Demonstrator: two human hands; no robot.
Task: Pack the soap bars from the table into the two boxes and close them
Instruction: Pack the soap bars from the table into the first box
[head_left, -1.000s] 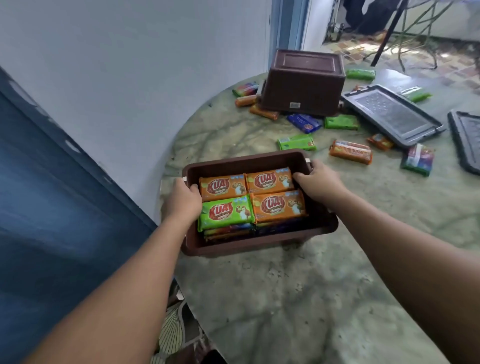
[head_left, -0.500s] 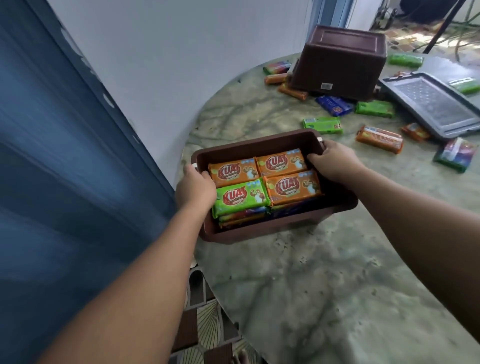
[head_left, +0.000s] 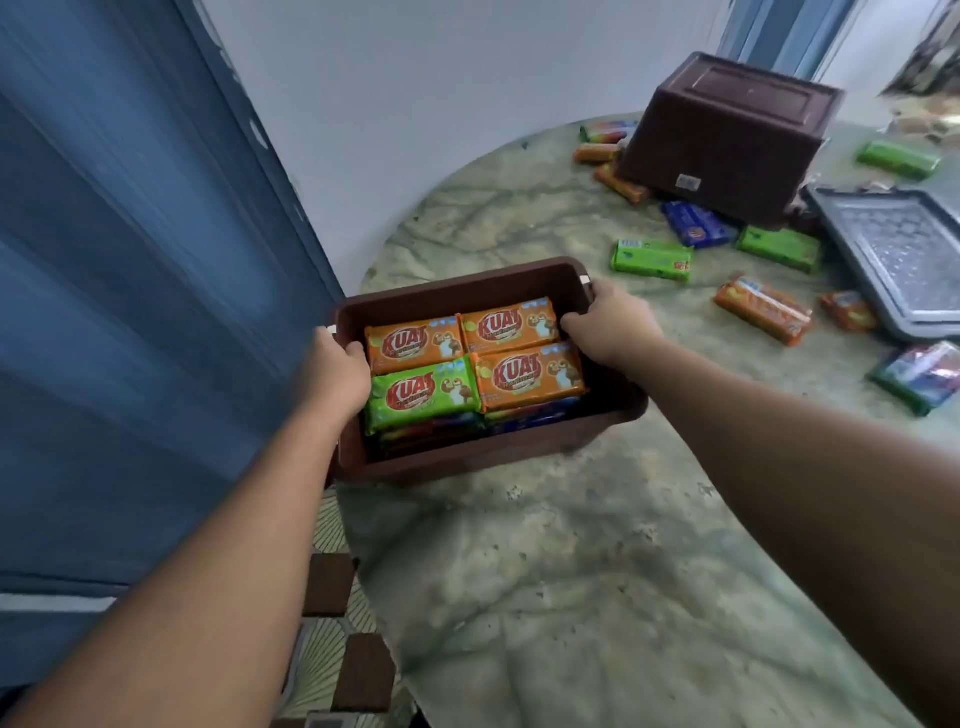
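The left hand (head_left: 332, 374) holds the left end of the open brown box (head_left: 467, 452). Its grip is wrapped tight over the rim, with the thumb inside. The right hand (head_left: 610, 327) holds the right end the same way, its grip curled over the rim. The box is at the near left edge of the green marble counter (head_left: 571, 597), and part of it sticks out past the edge.

Inside the box, soap bars lie flat in a stack. On top are three orange soap bars (head_left: 527, 376) and one green soap bar (head_left: 421, 395). Darker bars show under them.

Farther back, the second brown box (head_left: 727, 135) sits upside down on the counter. Loose soap bars lie around it: a green one (head_left: 652, 259), a blue one (head_left: 693, 224) and an orange one (head_left: 762, 309). A grey lid (head_left: 904, 254) lies flat on the right.
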